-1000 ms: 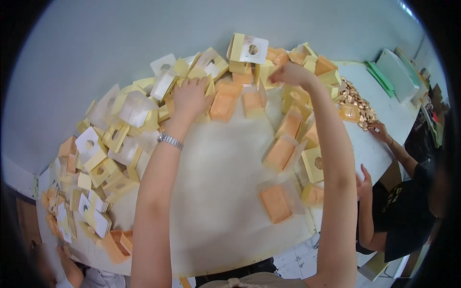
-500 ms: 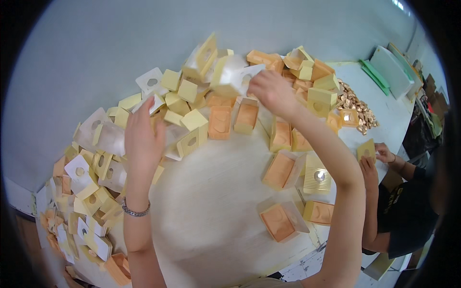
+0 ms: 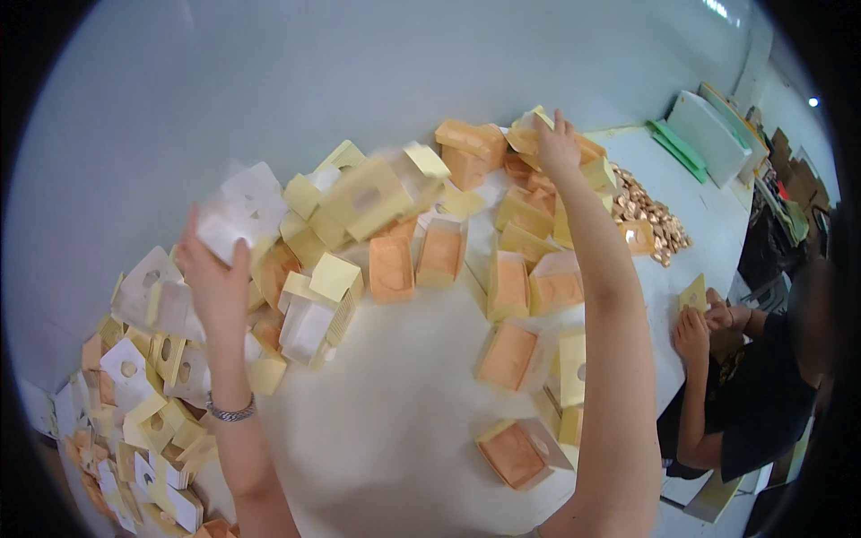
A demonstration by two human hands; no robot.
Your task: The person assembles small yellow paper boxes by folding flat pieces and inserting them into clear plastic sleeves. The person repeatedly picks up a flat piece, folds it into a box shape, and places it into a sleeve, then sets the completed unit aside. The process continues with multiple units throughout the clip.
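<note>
My left hand (image 3: 215,282) is raised over the pile at left, thumb and fingers spread. Just beyond its fingertips is a blurred white box piece with a cut-out (image 3: 256,199); whether they touch I cannot tell. At the far side my right hand (image 3: 558,148) reaches over a pale yellow box (image 3: 529,134), fingers apart and at or against it. Between my hands, a blurred yellow box with a round hole (image 3: 363,199) lies on top of the heap. Two orange trays, a flat one (image 3: 392,269) and one in a box (image 3: 440,253), sit in front of it.
More yellow and white boxes (image 3: 148,368) heap along the left. Boxes with orange inserts (image 3: 513,453) stand at right. Small gold pieces (image 3: 650,211) lie at the far right near green sheets (image 3: 686,148). A person (image 3: 758,394) at right handles a yellow box (image 3: 692,296).
My right hand has left the white-and-yellow box and moved farther right. My left hand has shifted left, towards the white piece. The view has shifted slightly.
</note>
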